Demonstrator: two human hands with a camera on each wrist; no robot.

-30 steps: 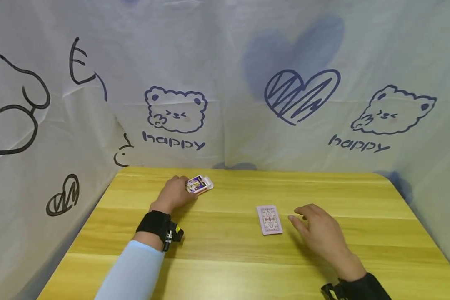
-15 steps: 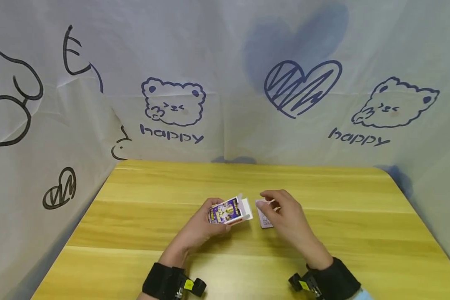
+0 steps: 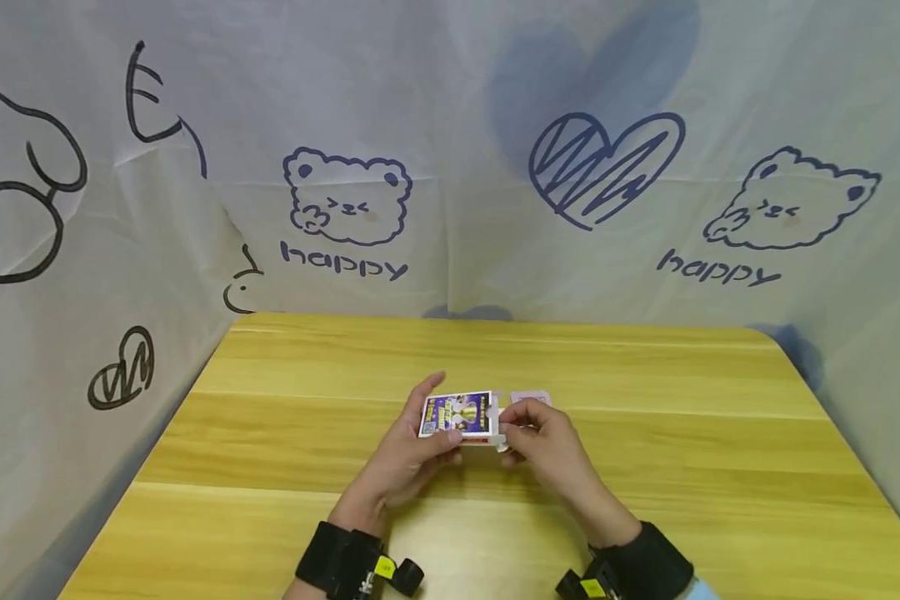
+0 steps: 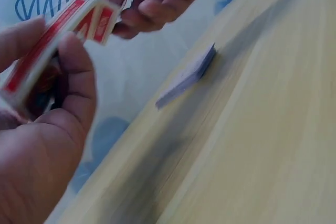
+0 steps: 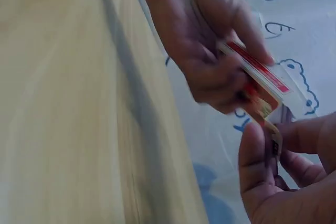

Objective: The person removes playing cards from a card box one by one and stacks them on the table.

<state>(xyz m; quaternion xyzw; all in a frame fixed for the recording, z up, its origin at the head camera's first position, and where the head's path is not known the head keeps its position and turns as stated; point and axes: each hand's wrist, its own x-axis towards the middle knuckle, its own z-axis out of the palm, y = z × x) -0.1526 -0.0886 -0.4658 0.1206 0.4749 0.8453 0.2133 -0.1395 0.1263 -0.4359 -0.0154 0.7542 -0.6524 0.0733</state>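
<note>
Black fabric straps wrap both wrists at the near side, each with a small black device and yellow label, and a pale blue sleeve shows below the right one; ahead of them, the left hand grips a purple, white and red printed cardboard box between thumb and fingers, holding it above the table; the right hand pinches the flap at the box's open end; just beyond that hand, and partly hidden by it, a pale, flat stack of playing cards lies on the yellow wood-grain table; farthest off hangs a white sheet drawn with bears, hearts and "happy".
</note>
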